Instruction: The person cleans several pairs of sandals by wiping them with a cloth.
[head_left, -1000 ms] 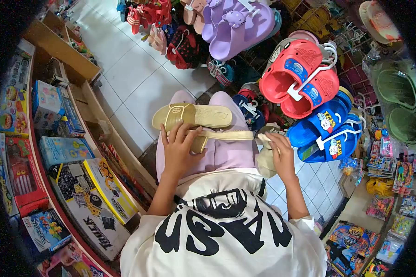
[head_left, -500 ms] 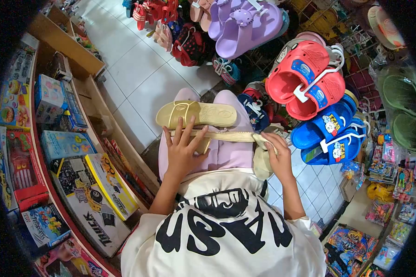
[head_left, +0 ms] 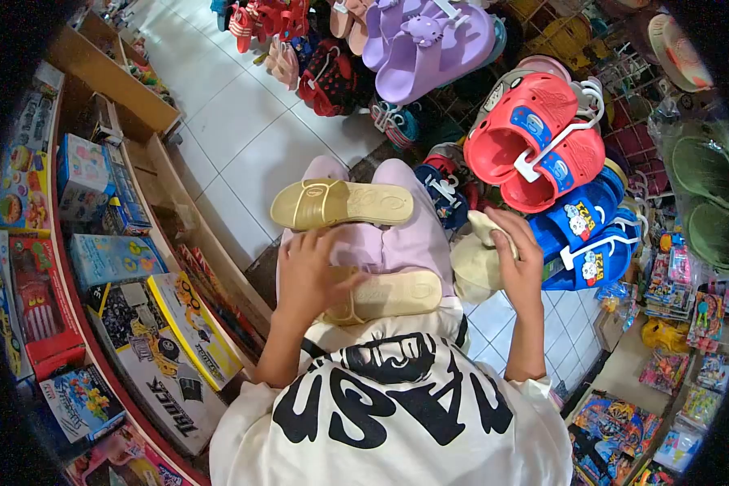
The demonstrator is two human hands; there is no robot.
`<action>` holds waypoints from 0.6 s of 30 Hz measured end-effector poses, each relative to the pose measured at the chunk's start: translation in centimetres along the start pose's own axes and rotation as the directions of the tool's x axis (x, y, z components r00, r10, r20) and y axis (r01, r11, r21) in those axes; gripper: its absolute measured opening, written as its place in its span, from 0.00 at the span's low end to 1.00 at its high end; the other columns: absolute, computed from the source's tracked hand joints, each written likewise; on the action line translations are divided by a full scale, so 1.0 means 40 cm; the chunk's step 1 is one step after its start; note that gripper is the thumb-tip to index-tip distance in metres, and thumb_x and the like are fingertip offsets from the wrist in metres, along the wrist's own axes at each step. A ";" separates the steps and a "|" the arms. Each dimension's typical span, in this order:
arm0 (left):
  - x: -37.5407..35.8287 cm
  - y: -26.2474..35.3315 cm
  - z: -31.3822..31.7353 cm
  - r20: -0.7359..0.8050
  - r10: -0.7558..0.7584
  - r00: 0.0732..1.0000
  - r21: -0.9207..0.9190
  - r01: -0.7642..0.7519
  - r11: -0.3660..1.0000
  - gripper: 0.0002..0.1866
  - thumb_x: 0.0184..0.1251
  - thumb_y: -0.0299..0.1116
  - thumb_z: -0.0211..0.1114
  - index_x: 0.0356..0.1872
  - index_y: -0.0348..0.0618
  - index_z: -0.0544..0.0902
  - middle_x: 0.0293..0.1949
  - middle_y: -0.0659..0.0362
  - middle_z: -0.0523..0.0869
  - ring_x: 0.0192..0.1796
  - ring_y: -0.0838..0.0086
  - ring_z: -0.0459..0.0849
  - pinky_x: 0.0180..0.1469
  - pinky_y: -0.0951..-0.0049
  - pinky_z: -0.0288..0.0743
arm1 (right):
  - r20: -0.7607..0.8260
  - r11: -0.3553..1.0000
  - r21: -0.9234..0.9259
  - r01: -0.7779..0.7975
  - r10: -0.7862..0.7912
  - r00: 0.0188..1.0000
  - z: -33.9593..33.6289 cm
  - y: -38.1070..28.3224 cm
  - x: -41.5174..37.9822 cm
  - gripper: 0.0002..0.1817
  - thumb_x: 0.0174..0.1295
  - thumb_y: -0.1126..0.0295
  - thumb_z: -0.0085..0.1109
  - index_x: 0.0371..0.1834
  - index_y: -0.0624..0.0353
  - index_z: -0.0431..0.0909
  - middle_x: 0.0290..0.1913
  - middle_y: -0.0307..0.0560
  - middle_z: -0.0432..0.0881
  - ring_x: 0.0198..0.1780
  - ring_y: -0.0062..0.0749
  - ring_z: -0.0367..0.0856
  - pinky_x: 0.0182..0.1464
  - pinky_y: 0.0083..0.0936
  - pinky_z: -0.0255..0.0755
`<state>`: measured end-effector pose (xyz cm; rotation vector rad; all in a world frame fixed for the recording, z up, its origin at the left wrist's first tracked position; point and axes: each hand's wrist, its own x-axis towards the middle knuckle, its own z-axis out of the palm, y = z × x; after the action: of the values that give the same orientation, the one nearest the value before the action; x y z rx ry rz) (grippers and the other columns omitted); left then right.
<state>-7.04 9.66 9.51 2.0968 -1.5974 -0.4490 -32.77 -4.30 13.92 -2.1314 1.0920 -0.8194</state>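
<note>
At the centre of the frame the left hand (head_left: 309, 275) grips one cream sandal (head_left: 389, 296) flat on the lap, fingers curled over its strap end. The right hand (head_left: 517, 261), right of centre, is closed around a pale cloth (head_left: 476, 267) held just off the knee, not touching the shoe. A second cream sandal (head_left: 342, 204) lies across the knees above. Judging by this, wiping seems under way: the cloth is lifted and both sandals remain on the lap, neither set aside.
</note>
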 end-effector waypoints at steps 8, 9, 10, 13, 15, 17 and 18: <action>0.154 -0.167 0.014 0.017 0.121 0.993 0.042 -0.121 0.992 0.48 0.37 0.55 0.76 0.65 0.55 0.68 0.67 0.56 0.68 0.70 0.53 0.62 0.69 0.31 0.38 | 0.155 0.970 0.022 0.244 -0.245 0.957 0.205 -0.015 0.125 0.14 0.61 0.75 0.55 0.51 0.61 0.79 0.47 0.50 0.81 0.50 0.45 0.77 0.56 0.33 0.67; 0.181 -0.183 0.023 0.055 0.145 0.988 0.066 -0.149 0.987 0.49 0.35 0.56 0.76 0.65 0.56 0.68 0.67 0.56 0.68 0.71 0.53 0.61 0.68 0.30 0.38 | 0.151 0.956 0.015 0.294 -0.293 0.944 0.259 -0.010 0.143 0.14 0.61 0.75 0.55 0.50 0.59 0.79 0.48 0.49 0.80 0.50 0.46 0.75 0.54 0.35 0.67; 0.205 -0.199 0.036 0.092 0.168 0.981 0.089 -0.176 0.980 0.51 0.33 0.58 0.76 0.66 0.56 0.67 0.67 0.57 0.68 0.71 0.53 0.61 0.67 0.29 0.38 | 0.147 0.939 0.007 0.343 -0.341 0.929 0.316 -0.004 0.152 0.13 0.61 0.74 0.54 0.49 0.57 0.79 0.48 0.48 0.80 0.49 0.46 0.74 0.53 0.37 0.67; 0.240 -0.234 0.073 0.217 0.099 0.971 0.033 -0.108 0.994 0.49 0.30 0.55 0.76 0.63 0.57 0.71 0.64 0.58 0.72 0.68 0.56 0.66 0.67 0.27 0.40 | 0.358 0.906 -0.229 0.355 -0.261 0.897 0.449 0.019 0.146 0.18 0.56 0.73 0.51 0.50 0.50 0.80 0.52 0.45 0.76 0.53 0.41 0.72 0.56 0.40 0.65; 0.239 -0.225 0.073 0.191 0.082 0.978 0.019 -0.087 0.996 0.44 0.29 0.51 0.75 0.59 0.58 0.75 0.60 0.59 0.75 0.64 0.61 0.70 0.68 0.37 0.48 | 0.441 0.814 -0.352 0.462 -0.291 0.849 0.489 0.034 0.120 0.18 0.57 0.72 0.50 0.50 0.49 0.80 0.54 0.43 0.76 0.53 0.40 0.72 0.56 0.40 0.64; 0.231 -0.229 0.080 0.156 0.085 0.984 -0.072 -0.075 0.995 0.43 0.29 0.50 0.74 0.58 0.58 0.75 0.60 0.59 0.75 0.63 0.61 0.71 0.67 0.45 0.53 | 0.485 0.858 -0.328 0.395 -0.206 0.850 0.463 0.040 0.115 0.19 0.56 0.73 0.50 0.50 0.48 0.80 0.55 0.42 0.76 0.55 0.39 0.71 0.58 0.40 0.63; 0.228 -0.230 0.084 0.139 0.083 0.987 -0.119 -0.067 0.991 0.43 0.29 0.50 0.74 0.58 0.58 0.76 0.59 0.59 0.75 0.63 0.61 0.71 0.66 0.49 0.55 | 0.509 0.878 -0.317 0.359 -0.162 0.846 0.442 0.046 0.118 0.19 0.55 0.73 0.50 0.50 0.47 0.80 0.55 0.41 0.76 0.56 0.38 0.71 0.58 0.40 0.63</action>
<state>1.16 2.35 1.86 1.9507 -1.6836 -0.6628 -18.29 -5.15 2.63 -2.6837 0.7528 -0.1531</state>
